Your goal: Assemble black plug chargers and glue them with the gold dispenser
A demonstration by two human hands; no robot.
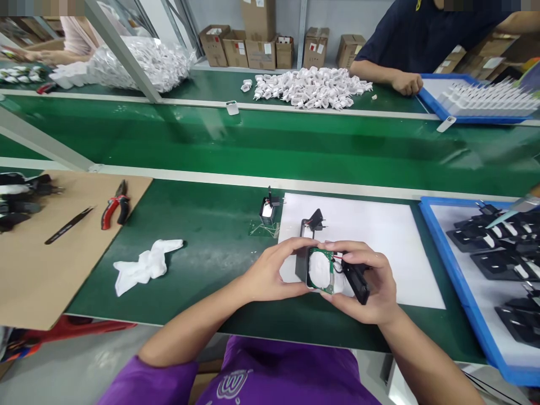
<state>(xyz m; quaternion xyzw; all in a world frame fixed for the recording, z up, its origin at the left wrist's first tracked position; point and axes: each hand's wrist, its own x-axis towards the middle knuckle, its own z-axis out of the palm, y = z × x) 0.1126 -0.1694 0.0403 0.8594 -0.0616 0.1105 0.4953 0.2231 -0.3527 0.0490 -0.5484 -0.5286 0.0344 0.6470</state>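
Observation:
My left hand (pixel 274 270) grips the left side of a black adapter housing (pixel 301 265), thumb below and fingers above. Inside its open face a green circuit board with a white pad (pixel 320 270) shows. My right hand (pixel 371 275) holds the black plug cover (pixel 356 281) beside it, with fingertips on the board's edge; thin red and black wires run between cover and board. Just behind my hands another black adapter (pixel 314 220) lies on a white sheet (pixel 379 242). Further back left stands a small black adapter (pixel 267 209) with white filling.
Brown board (pixel 80 253) at left bears tweezers (pixel 68 225) and red-handled pliers (pixel 115 205). White crumpled material (pixel 147 265) lies on the green table. Blue tray (pixel 453 287) at right holds black adapters. Beyond the green conveyor (pixel 253 140), white parts (pixel 312 87) and a person's hand (pixel 407 83).

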